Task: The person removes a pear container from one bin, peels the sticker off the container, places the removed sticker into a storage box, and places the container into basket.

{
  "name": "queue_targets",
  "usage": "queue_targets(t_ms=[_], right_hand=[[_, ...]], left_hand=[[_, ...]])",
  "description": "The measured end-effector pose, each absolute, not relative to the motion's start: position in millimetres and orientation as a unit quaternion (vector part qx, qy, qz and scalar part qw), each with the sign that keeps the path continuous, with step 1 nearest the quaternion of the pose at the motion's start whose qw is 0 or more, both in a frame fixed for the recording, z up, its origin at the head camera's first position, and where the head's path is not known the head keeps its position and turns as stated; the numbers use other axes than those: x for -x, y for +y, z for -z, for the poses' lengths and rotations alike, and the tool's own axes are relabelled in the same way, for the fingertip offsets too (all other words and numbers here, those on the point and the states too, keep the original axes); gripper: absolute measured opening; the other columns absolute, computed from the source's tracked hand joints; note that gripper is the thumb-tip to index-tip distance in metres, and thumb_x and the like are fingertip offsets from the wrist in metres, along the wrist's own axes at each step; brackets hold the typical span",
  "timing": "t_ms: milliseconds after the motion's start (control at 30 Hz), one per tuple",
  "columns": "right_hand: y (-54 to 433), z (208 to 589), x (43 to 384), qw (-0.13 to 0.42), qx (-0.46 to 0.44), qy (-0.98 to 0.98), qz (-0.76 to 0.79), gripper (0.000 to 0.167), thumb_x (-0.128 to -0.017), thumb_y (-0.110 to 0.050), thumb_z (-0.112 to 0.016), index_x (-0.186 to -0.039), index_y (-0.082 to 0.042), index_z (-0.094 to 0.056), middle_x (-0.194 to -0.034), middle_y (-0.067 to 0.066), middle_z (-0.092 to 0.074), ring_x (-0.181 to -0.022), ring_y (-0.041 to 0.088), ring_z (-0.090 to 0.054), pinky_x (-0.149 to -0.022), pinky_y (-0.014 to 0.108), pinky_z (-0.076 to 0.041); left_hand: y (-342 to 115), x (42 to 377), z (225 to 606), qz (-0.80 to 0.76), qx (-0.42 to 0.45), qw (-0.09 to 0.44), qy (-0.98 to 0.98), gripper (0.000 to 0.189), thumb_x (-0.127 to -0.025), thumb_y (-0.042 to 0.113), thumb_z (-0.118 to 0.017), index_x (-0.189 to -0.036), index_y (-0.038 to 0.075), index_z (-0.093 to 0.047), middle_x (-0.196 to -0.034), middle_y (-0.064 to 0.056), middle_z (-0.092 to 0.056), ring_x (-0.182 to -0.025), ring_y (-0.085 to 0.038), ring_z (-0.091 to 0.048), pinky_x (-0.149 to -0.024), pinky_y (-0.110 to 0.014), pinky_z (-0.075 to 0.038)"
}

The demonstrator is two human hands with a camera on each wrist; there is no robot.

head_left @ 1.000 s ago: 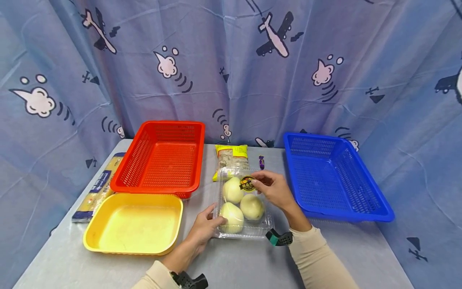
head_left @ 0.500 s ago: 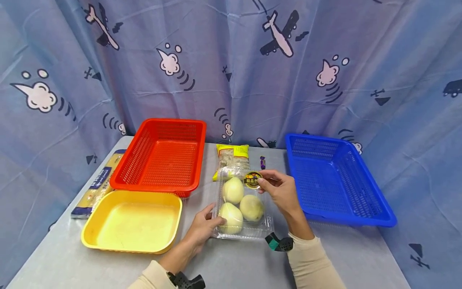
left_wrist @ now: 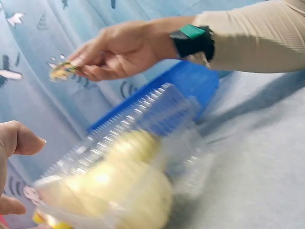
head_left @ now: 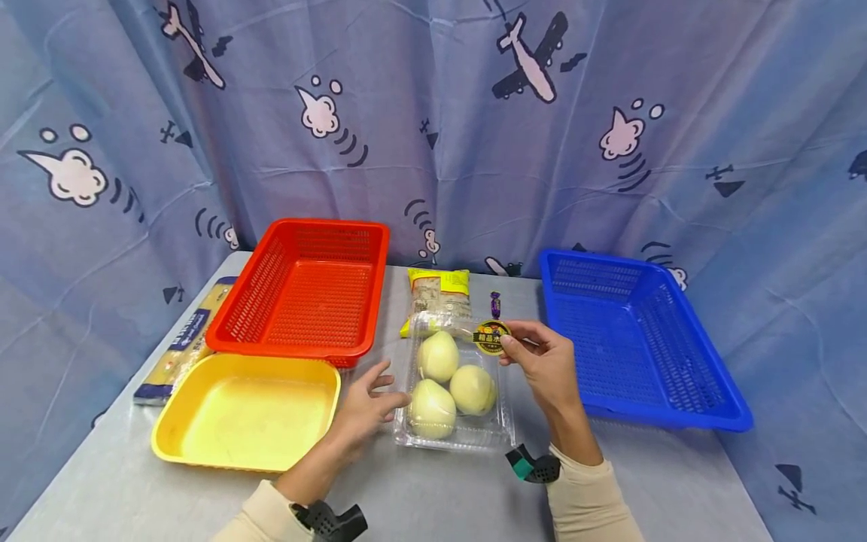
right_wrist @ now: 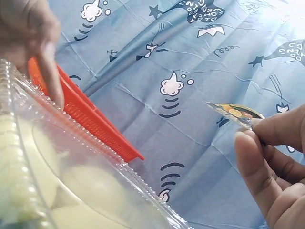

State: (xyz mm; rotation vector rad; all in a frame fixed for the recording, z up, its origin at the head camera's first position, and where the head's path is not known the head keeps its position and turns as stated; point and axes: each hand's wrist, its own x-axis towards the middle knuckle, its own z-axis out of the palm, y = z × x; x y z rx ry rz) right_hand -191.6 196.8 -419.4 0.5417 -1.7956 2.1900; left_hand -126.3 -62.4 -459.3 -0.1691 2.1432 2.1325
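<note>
A clear plastic clamshell box (head_left: 455, 433) holding three pale yellow-green round fruits (head_left: 473, 390) sits on the grey table. Between thumb and forefinger my right hand (head_left: 545, 365) pinches a round black-and-gold sticker (head_left: 489, 338). The right wrist view shows this sticker (right_wrist: 236, 112) in the air, apart from the box, its printed fruit picture seen at a slant. My left hand (head_left: 366, 410) is just left of the box with its fingers spread and nothing in them. Whether a fingertip still touches the box edge I cannot tell.
Left stand a red basket (head_left: 325, 301) and a yellow tray (head_left: 250, 414), beside a long packet (head_left: 186, 339). A blue basket (head_left: 609, 346) is on the right. Behind the box lie a yellow-topped bag (head_left: 440, 290) and a small purple-wrapped candy (head_left: 496, 305). A patterned curtain (head_left: 433, 150) hangs behind.
My right hand has drawn the sticker rightward, off the box lid. My left hand has let go of the box's left side and moved left.
</note>
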Motion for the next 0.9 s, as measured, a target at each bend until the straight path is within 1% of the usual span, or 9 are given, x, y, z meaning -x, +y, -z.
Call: queue_targets(t_ms=[100, 167, 267, 400, 500, 600, 700, 767, 900], right_hand=[[198, 418, 191, 0.130, -0.184, -0.619, -0.752, 0.023, -0.081, 0.018, -0.065, -0.102, 0.025, -0.057, -0.092, 0.018, -0.069, -0.070, 0.020, -0.068, -0.055, 0.029, -0.055], [199, 418, 191, 0.131, -0.182, -0.621, -0.751, 0.023, -0.081, 0.018, -0.065, -0.102, 0.025, -0.057, -0.092, 0.017, -0.069, -0.070, 0.020, -0.068, -0.055, 0.029, -0.055], [200, 417, 190, 0.131, -0.182, -0.622, -0.750, 0.024, -0.081, 0.018, -0.065, -0.102, 0.025, -0.057, -0.092, 0.017, -0.069, -0.070, 0.020, -0.068, -0.055, 0.029, -0.055], [201, 415, 189, 0.139, -0.182, -0.619, -0.751, 0.024, -0.081, 0.019, -0.065, -0.102, 0.025, -0.057, -0.091, 0.016, -0.069, -0.069, 0.020, -0.068, -0.054, 0.029, -0.055], [201, 413, 188, 0.143, -0.185, -0.616, -0.752, 0.024, -0.081, 0.018, -0.066, -0.102, 0.025, -0.057, -0.091, 0.016, -0.069, -0.068, 0.020, -0.068, -0.054, 0.028, -0.055], [200, 411, 187, 0.140, -0.189, -0.610, -0.757, 0.024, -0.081, 0.018, -0.065, -0.102, 0.026, -0.056, -0.090, 0.017, -0.069, -0.068, 0.019, -0.067, -0.054, 0.028, -0.055], [198, 411, 186, 0.136, -0.193, -0.604, -0.761, 0.025, -0.081, 0.019, -0.065, -0.102, 0.027, -0.055, -0.090, 0.021, -0.068, -0.067, 0.020, -0.067, -0.054, 0.028, -0.055], [197, 411, 185, 0.135, -0.195, -0.603, -0.762, 0.025, -0.081, 0.019, -0.065, -0.102, 0.027, -0.055, -0.090, 0.022, -0.067, -0.067, 0.020, -0.067, -0.054, 0.028, -0.055], [198, 410, 185, 0.140, -0.196, -0.608, -0.757, 0.023, -0.082, 0.018, -0.065, -0.102, 0.025, -0.057, -0.090, 0.020, -0.068, -0.066, 0.019, -0.067, -0.054, 0.028, -0.055]], left_hand=[[-69, 127, 447, -0.703, 0.040, 0.037, 0.710, 0.075, -0.081, 0.008, -0.071, -0.148, 0.002, -0.037, -0.133, -0.024, -0.048, -0.106, -0.031, -0.056, -0.079, -0.044, -0.052], [-72, 127, 440, -0.705, 0.027, 0.029, 0.709, 0.075, -0.081, 0.008, -0.071, -0.148, 0.003, -0.037, -0.134, -0.022, -0.048, -0.108, -0.032, -0.056, -0.081, -0.045, -0.052], [-77, 126, 430, -0.707, 0.011, 0.019, 0.707, 0.074, -0.082, 0.006, -0.071, -0.148, 0.004, -0.037, -0.134, -0.021, -0.048, -0.107, -0.032, -0.056, -0.081, -0.041, -0.051], [-85, 125, 421, -0.712, 0.005, 0.017, 0.702, 0.075, -0.082, 0.004, -0.071, -0.149, 0.007, -0.037, -0.135, -0.016, -0.049, -0.109, -0.032, -0.052, -0.084, -0.035, -0.049], [-90, 123, 416, -0.718, -0.004, 0.016, 0.696, 0.077, -0.082, 0.003, -0.071, -0.150, 0.009, -0.034, -0.136, -0.013, -0.048, -0.112, -0.034, -0.050, -0.087, -0.033, -0.048], [-96, 121, 412, -0.713, -0.021, 0.009, 0.701, 0.079, -0.083, 0.003, -0.071, -0.151, 0.009, -0.032, -0.138, -0.012, -0.046, -0.114, -0.032, -0.049, -0.089, -0.031, -0.047], [-103, 118, 410, -0.696, -0.038, -0.009, 0.717, 0.080, -0.083, 0.004, -0.072, -0.151, 0.011, -0.032, -0.139, -0.013, -0.045, -0.114, -0.029, -0.049, -0.087, -0.029, -0.048], [-108, 116, 409, -0.688, -0.052, -0.026, 0.724, 0.080, -0.082, 0.002, -0.072, -0.151, 0.011, -0.032, -0.139, -0.014, -0.044, -0.114, -0.029, -0.050, -0.088, -0.028, -0.048], [-119, 114, 406, -0.676, -0.081, -0.055, 0.731, 0.081, -0.082, 0.002, -0.073, -0.151, 0.012, -0.032, -0.139, -0.012, -0.044, -0.113, -0.028, -0.050, -0.088, -0.030, -0.048]])
